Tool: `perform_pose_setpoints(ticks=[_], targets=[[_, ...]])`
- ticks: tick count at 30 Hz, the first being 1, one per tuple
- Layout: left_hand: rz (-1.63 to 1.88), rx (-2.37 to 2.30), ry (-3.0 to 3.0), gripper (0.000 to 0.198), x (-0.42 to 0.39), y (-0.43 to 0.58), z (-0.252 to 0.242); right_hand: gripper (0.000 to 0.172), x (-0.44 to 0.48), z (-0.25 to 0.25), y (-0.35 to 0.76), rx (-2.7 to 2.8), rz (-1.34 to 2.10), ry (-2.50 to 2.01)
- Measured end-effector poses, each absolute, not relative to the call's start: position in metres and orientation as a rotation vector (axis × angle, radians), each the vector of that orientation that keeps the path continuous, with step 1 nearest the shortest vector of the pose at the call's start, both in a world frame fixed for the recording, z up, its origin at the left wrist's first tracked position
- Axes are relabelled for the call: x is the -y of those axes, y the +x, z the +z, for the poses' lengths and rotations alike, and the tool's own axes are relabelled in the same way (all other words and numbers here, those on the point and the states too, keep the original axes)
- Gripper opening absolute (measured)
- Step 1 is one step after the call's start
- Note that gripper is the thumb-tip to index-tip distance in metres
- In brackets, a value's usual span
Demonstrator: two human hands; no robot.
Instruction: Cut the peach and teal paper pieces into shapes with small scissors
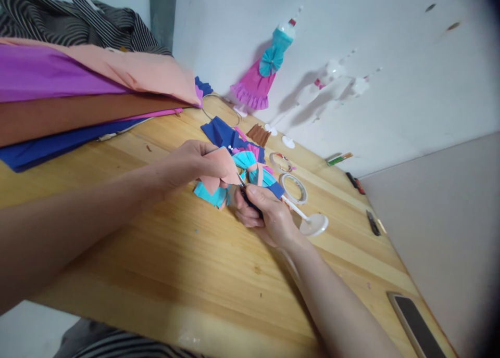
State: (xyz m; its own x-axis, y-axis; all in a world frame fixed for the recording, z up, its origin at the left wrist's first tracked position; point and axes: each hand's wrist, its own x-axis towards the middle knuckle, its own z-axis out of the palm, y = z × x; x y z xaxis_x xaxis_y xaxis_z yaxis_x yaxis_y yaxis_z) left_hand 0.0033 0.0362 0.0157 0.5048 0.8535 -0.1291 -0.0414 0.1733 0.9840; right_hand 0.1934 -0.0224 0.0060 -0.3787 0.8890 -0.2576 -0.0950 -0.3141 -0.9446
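My left hand (191,163) pinches a piece of peach paper (222,165) above the wooden table. In my right hand (269,207) are dark-handled scissors (250,199), their blades at the paper's right edge. Just behind the hands lies a turquoise paper bow (255,166) with a peach band, next to dark blue and pink paper pieces. Beneath the peach paper is a turquoise scrap (211,194). A white stand (314,224) with a round base lies tipped to the right of my right hand; its upper end is hidden.
Large folded sheets (78,77) in several colours cover the left. Two tape rolls (294,189) lie behind the right hand. A small mannequin in a pink and turquoise paper dress (260,82) stands by the wall, beside two bare ones (312,90). A phone (417,324) lies front right.
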Motion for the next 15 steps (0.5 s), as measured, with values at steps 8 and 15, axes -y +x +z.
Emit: perform_pose_setpoints(ticks=[8, 15], targets=[[0.730, -0.794, 1.253, 0.009, -0.0352, 0.0011, 0.0184, 0.039, 0.0224, 0.0064, 0.1932, 1.212, 1.773, -1.099], [0.760, -0.780, 1.253, 0.006, -0.0355, 0.0029, 0.0196, 0.041, 0.0220, 0.0046, 0.1947, 1.221, 1.770, -1.107]])
